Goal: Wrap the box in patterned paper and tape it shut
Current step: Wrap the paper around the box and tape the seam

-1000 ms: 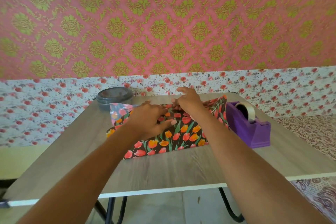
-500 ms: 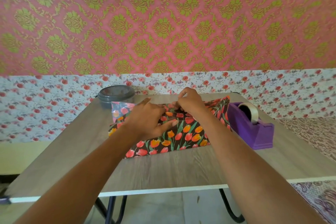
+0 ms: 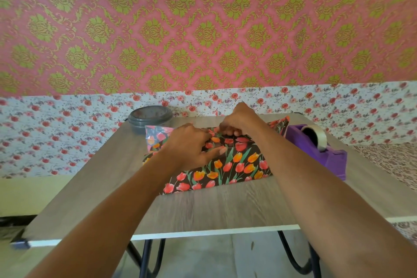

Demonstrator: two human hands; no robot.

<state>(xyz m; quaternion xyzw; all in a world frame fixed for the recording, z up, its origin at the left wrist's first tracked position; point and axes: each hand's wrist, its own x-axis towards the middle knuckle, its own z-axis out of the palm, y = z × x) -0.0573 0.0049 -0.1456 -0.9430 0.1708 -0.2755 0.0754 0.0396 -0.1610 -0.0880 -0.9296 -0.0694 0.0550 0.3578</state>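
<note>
I judge the paper (image 3: 237, 165) thin and slippery, so my left hand (image 3: 191, 146) presses it flat, thumb out, while my right hand (image 3: 239, 119) pinches the far fold.

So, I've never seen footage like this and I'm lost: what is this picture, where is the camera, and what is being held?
There is no machine here. These are a person's two bare hands, filmed by a wide-angle camera worn on the head, looking forward and down. On the table lies tulip-print paper. The box is presumably under it, out of sight. The left hand presses flat on the paper, and the right hand has a pinching grip on a fold at the paper's far edge. A purple tape dispenser stands to the right, with a grey lidded tub at the far left. Behind it all is patterned wallpaper.
</note>
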